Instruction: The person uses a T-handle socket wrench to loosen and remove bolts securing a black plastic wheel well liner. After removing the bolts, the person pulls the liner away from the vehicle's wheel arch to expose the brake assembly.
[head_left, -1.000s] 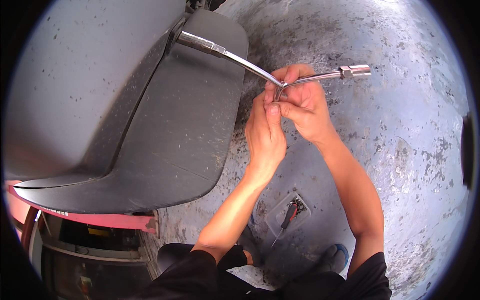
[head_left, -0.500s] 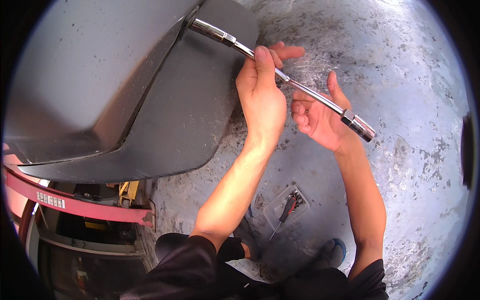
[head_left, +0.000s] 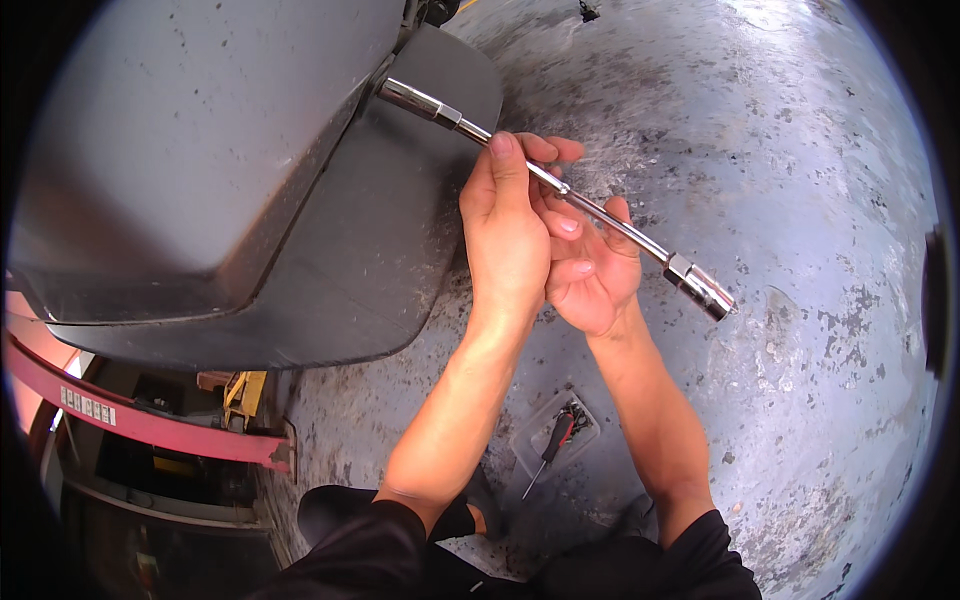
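Note:
A chrome wrench with a socket at each end (head_left: 620,227) slants across the view. Its far-left socket meets the seam between a grey vehicle body panel (head_left: 230,150) and a dark plastic flap (head_left: 400,220). My left hand (head_left: 505,235) is closed around the shaft near that end, thumb on top and fingertips showing beyond. Beneath the shaft's middle, my right hand (head_left: 605,280) is palm up with loosely curled, parted fingers. Its thumb lies behind the shaft; whether it touches cannot be made out. The other socket points free to the right.
On the worn grey floor (head_left: 800,240) a clear plastic tray (head_left: 527,437) holds small parts, with a red-and-black screwdriver (head_left: 558,435) lying across it. A red metal beam (head_left: 170,425) and a yellow bracket (head_left: 243,398) stand at the lower left, under the vehicle.
My right hand has moved left, closer to my left hand, and its fingers have curled more. The wrench's free end has swung slightly down; its other socket stays at the seam.

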